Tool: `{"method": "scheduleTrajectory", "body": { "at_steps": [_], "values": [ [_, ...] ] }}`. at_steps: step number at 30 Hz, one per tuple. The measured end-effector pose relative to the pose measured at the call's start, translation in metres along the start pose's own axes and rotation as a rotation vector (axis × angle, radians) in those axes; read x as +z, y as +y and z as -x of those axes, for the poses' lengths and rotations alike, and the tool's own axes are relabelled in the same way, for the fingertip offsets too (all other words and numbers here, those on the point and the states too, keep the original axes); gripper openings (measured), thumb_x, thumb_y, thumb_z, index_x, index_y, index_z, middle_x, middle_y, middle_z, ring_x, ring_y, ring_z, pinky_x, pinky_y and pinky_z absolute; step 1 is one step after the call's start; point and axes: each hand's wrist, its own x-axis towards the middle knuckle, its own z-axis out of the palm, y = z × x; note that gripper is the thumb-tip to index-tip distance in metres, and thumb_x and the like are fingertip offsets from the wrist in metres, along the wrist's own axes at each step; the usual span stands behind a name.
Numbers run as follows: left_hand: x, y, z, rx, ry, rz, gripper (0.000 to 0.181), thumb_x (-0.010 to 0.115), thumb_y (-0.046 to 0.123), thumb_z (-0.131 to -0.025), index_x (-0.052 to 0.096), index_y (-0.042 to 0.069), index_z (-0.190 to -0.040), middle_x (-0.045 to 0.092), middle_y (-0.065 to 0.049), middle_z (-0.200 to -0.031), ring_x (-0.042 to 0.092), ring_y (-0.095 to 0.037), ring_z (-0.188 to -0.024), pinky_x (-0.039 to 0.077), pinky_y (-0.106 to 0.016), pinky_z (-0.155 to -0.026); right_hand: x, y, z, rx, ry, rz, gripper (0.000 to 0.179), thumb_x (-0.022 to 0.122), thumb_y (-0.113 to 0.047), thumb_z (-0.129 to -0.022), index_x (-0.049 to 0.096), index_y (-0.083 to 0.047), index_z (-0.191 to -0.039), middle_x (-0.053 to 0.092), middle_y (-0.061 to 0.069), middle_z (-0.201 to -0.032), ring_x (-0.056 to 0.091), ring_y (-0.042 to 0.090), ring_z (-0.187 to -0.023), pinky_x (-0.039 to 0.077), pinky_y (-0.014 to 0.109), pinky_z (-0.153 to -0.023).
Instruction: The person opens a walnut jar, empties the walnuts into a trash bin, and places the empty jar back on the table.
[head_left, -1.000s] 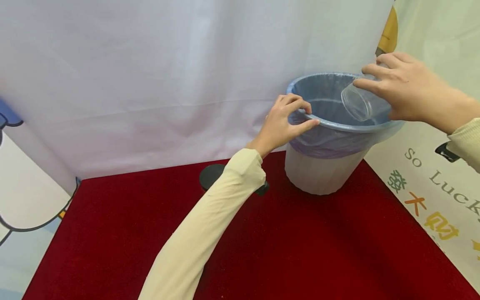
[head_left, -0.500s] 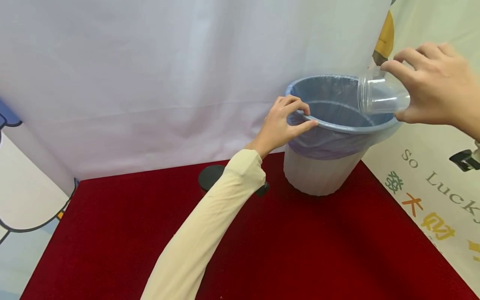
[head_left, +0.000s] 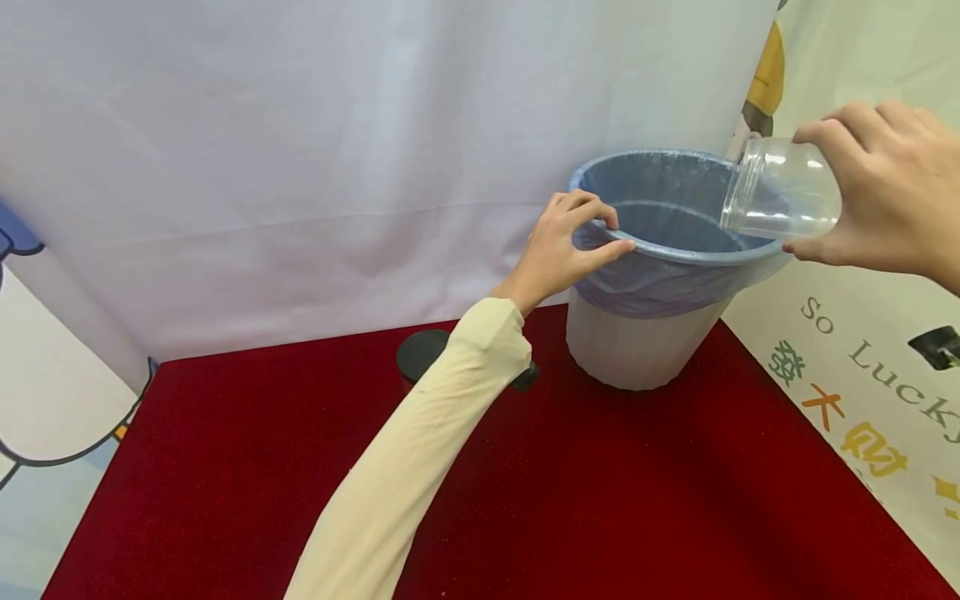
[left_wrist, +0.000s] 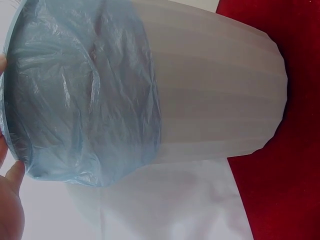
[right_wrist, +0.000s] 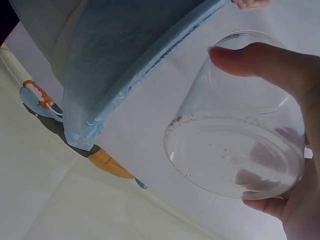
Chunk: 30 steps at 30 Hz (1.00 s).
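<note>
A white trash can point(head_left: 637, 346) with a thin blue bag folded over its rim stands at the back right of the red cloth. My left hand point(head_left: 566, 242) grips the near left of its rim, with fingertips over the inner side and the thumb along the front. In my right hand point(head_left: 892, 187) is a clear jar point(head_left: 787, 192), tipped on its side with its mouth over the right part of the can's opening. The right wrist view shows small dark specks near the base of the jar point(right_wrist: 230, 145); otherwise it looks see-through.
On the red cloth point(head_left: 247, 467), a dark round-topped object point(head_left: 420, 352) is partly hidden behind my left sleeve point(head_left: 420, 433). A white curtain point(head_left: 337, 167) hangs right behind the trash can. Along the right runs a printed cloth point(head_left: 847, 350) with lettering.
My right hand has drawn the jar back to the right, and the jar has turned from mouth-down to nearly level. My left hand stays on the rim.
</note>
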Motion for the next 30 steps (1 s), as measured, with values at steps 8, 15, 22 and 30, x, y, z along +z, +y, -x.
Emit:
{"method": "scheduleTrajectory", "body": {
  "at_steps": [8,15,22,30],
  "values": [
    [0.0,0.0,0.0,-0.004,0.0,0.005,0.026,0.072,0.041,-0.083,0.064,0.019,-0.094,0.053,0.006,-0.109,0.04,-0.014,-0.108,0.031,-0.023,-0.092,0.001,-0.006,0.008,0.042,0.052,-0.032,0.086,0.042,-0.064,-0.061,0.051,0.007,-0.108,0.052,0.027,-0.096,0.044,0.048,-0.081,0.036,0.057,-0.065],
    [-0.001,-0.001,-0.001,-0.005,0.002,0.004,0.026,0.072,0.041,-0.082,0.064,0.019,-0.093,0.053,0.006,-0.109,0.041,-0.014,-0.106,0.032,-0.023,-0.091,0.002,-0.014,0.015,0.105,0.087,-0.05,0.097,0.041,-0.075,-0.063,0.049,0.009,-0.111,0.05,0.028,-0.098,0.044,0.048,-0.085,0.034,0.055,-0.068],
    [-0.002,-0.004,-0.001,-0.013,0.006,0.001,0.026,0.072,0.042,-0.082,0.064,0.019,-0.093,0.053,0.007,-0.109,0.041,-0.013,-0.105,0.032,-0.023,-0.09,0.006,-0.023,0.022,0.144,0.135,-0.073,0.109,0.038,-0.088,-0.063,0.049,0.008,-0.113,0.052,0.028,-0.096,0.048,0.046,-0.085,0.036,0.054,-0.064],
    [-0.005,-0.004,-0.003,-0.01,0.003,0.004,0.027,0.072,0.042,-0.082,0.064,0.019,-0.093,0.053,0.007,-0.107,0.041,-0.013,-0.106,0.032,-0.024,-0.09,0.007,-0.031,0.027,0.148,0.142,-0.054,0.112,0.037,-0.088,-0.065,0.049,0.01,-0.117,0.054,0.03,-0.103,0.049,0.045,-0.083,0.036,0.053,-0.057]
  ]
}}
